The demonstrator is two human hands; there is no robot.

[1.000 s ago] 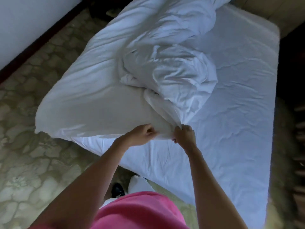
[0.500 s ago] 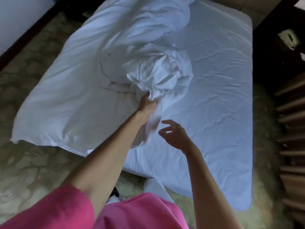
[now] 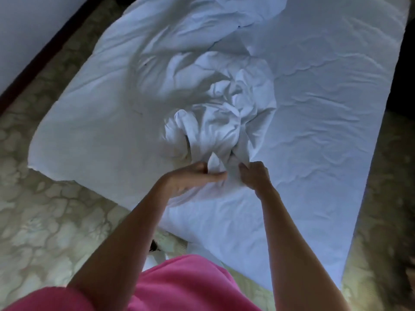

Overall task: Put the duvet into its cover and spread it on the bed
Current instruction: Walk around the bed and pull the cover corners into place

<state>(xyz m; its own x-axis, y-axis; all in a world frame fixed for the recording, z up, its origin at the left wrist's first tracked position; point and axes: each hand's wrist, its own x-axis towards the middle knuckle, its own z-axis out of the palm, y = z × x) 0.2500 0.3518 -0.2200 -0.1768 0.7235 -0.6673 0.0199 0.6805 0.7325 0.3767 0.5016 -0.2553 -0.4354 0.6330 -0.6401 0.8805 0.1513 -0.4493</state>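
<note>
A white duvet [image 3: 96, 122] lies flat over the bed's left half, its corner hanging past the near left edge. On it sits a crumpled heap of white duvet cover [image 3: 226, 113]. My left hand [image 3: 190, 177] grips a fold at the heap's near end, fingers curled round the cloth. Just to the right, my right hand [image 3: 254, 176] pinches the neighbouring fold of the same cover. Both hands are close together above the bed's near part.
The bed [image 3: 325, 108] with its wrinkled white sheet runs away from me on the right. Patterned carpet [image 3: 40, 221] lies left and near. A dark skirting and pale wall [image 3: 20, 25] stand far left. Dark furniture [image 3: 406, 70] borders the bed's right side.
My left hand pulled back from the heap with a fold of the cover. My right hand, open half a second ago, has closed on the cover beside it.
</note>
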